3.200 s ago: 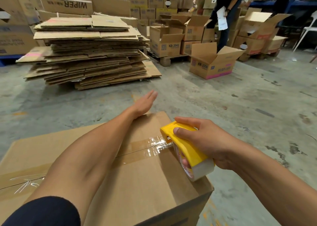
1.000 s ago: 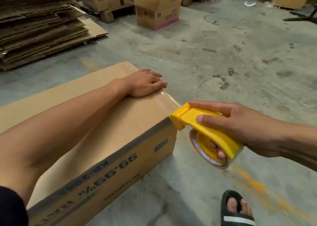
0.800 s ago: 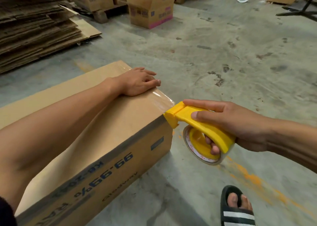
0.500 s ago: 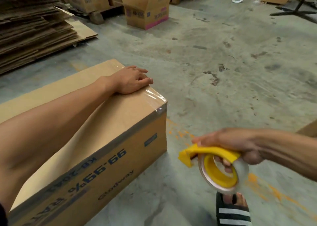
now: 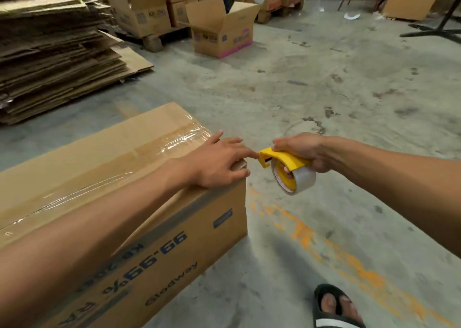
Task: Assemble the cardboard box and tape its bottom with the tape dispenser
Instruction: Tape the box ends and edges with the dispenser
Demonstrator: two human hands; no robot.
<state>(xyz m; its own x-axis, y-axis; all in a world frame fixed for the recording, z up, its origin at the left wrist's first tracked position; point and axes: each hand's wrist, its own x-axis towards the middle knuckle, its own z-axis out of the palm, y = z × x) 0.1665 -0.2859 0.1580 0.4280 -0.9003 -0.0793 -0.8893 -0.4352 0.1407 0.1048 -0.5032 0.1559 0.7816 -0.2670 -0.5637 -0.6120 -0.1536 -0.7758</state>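
The cardboard box [image 5: 104,168] stands upside down on the floor, its print inverted. Shiny clear tape [image 5: 174,138] runs along its top seam to the right edge. My left hand [image 5: 219,163] lies flat on the box's near right corner, fingers spread, with the index finger reaching toward the dispenser's front. My right hand [image 5: 301,150] grips the yellow tape dispenser [image 5: 287,168] with its roll of clear tape, held in the air just right of the box corner.
A tall stack of flattened cardboard [image 5: 50,48] sits at the back left. An open box [image 5: 222,28] with a pink stripe stands on the floor behind, with more boxes on pallets. My sandalled foot [image 5: 336,307] is at the bottom right. Orange paint marks the concrete.
The right hand pulled the dispenser down off the box edge, then lifted it back beside the corner. The left hand slid from the tape end toward the near corner.
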